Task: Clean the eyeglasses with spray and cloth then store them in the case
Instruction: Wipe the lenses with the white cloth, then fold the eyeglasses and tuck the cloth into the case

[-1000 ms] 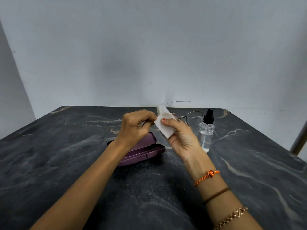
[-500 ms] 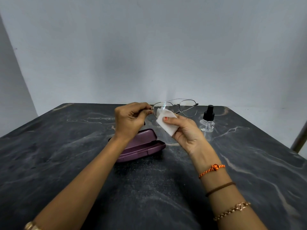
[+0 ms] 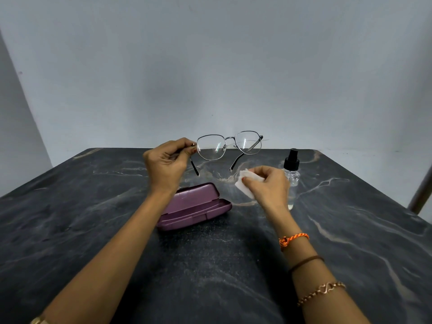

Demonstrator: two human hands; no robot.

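Observation:
My left hand [image 3: 167, 163] pinches the left hinge of the thin metal-framed eyeglasses [image 3: 228, 146], holding them up in the air above the table, lenses facing me and both temples unfolded. My right hand [image 3: 268, 185] is lower and to the right, apart from the glasses, with the small white cloth [image 3: 245, 185] pinched between thumb and fingers. The purple eyeglass case [image 3: 194, 205] lies on the table below my left hand, its lid looks shut. A clear spray bottle [image 3: 292, 176] with a black nozzle stands upright just behind my right hand.
The dark marble table [image 3: 93, 230] spreads wide on all sides. A plain grey wall rises behind its far edge. A metal post [image 3: 420, 190] leans at the right edge of view.
The cloth has come off the lens: my right hand dropped down and right with it. My left hand lifted the eyeglasses higher, now fully in view.

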